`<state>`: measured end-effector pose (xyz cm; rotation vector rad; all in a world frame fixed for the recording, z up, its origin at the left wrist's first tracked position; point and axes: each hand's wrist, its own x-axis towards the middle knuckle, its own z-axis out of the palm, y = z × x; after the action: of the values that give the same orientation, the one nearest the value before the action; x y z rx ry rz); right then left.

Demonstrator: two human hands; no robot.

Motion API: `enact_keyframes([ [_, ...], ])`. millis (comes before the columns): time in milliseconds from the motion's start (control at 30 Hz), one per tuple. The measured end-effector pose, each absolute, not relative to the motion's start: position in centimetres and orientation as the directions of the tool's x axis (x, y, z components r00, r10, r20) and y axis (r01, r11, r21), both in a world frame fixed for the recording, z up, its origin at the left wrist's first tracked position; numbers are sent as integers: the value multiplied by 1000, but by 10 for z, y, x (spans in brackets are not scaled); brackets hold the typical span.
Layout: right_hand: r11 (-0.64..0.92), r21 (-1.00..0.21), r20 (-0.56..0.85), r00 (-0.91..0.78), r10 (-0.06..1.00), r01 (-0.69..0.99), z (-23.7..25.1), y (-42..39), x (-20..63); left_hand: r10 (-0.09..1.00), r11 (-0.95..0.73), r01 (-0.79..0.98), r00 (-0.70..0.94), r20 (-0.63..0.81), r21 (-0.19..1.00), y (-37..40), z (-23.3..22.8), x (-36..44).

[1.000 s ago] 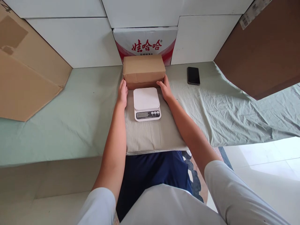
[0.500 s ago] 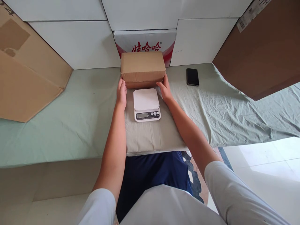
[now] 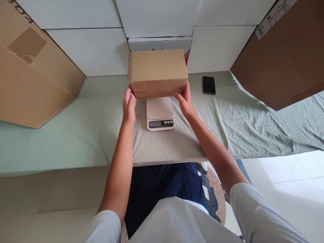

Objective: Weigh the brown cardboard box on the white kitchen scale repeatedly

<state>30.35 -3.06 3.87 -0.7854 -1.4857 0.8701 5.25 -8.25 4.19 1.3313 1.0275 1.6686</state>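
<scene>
Between my two hands a closed brown cardboard box is held up, its front edge overlapping the back of a white digital kitchen scale. My left hand grips the box's lower left corner, with some fingertips hidden behind it. My right hand grips the lower right corner, thumb along the front face. The scale lies flat on the cloth, its dark display and several buttons facing me. The visible part of its platform is bare.
A black phone lies right of the box on the pale green cloth. Large cardboard panels stand at left and right. White panels form the back, with a white and red carton partly hidden behind the box.
The cardboard box has risen and looks larger, now covering more of the carton behind and the scale's back edge. Both hands moved with it. The camera view has shifted slightly.
</scene>
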Motion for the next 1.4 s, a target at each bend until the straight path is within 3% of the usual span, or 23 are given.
enact_keyframes([
  [200, 452, -892, 452, -115, 885, -22, 30, -88, 319, 938, -342, -77, -79, 336, 936, -136, 32, 52],
  [600, 410, -912, 407, -97, 908, 16, 7, -111, 315, 960, -259, -59, -120, 251, 964, -163, 3, 54],
  [1400, 415, -909, 416, -93, 905, -31, 0, -102, 317, 938, -342, -36, -71, 339, 939, -148, -14, 47],
])
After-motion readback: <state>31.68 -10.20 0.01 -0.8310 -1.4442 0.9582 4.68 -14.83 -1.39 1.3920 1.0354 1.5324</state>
